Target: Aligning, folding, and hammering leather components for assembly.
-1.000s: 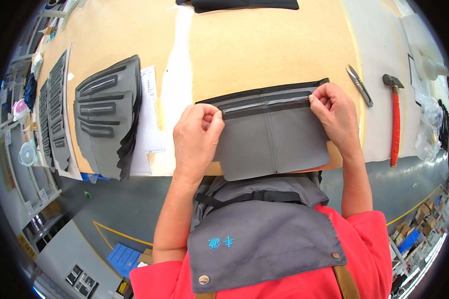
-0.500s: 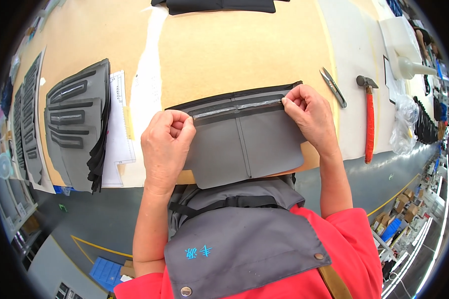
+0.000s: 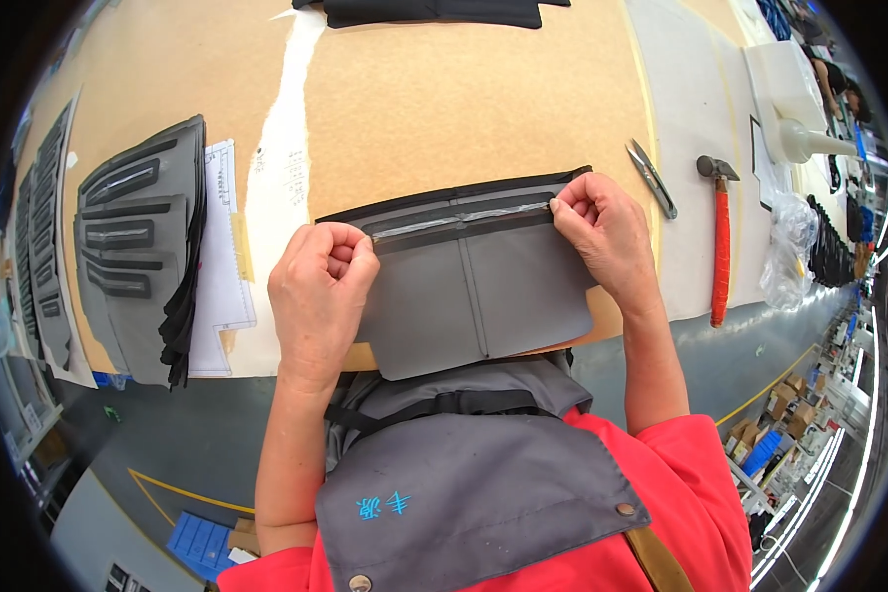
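A grey fabric panel (image 3: 523,276) lies at the table's front edge before me, with a seam down its middle and a black band along its far edge. Across its upper part runs a narrow, shiny silvery strip (image 3: 464,220) on a dark band. My left hand (image 3: 318,286) is closed in a pinch at the strip's left end. At the right end, my right hand (image 3: 607,229) pinches the strip between thumb and forefinger. The strip looks stretched straight between both hands. Fingertips cover its two ends.
Left of the panel lies a stack of grey panels (image 3: 133,222) with black strips, over a white paper pattern (image 3: 225,296). Thread snips (image 3: 651,180) and a red-handled hammer (image 3: 721,247) lie to the right. Black fabric (image 3: 434,10) rests at the far edge, clear plastic bags (image 3: 787,252) at far right.
The whole view has shifted slightly, moving the scene a little to the left. Both hands keep their pinch at the strip's ends, with hardly any movement relative to the panel.
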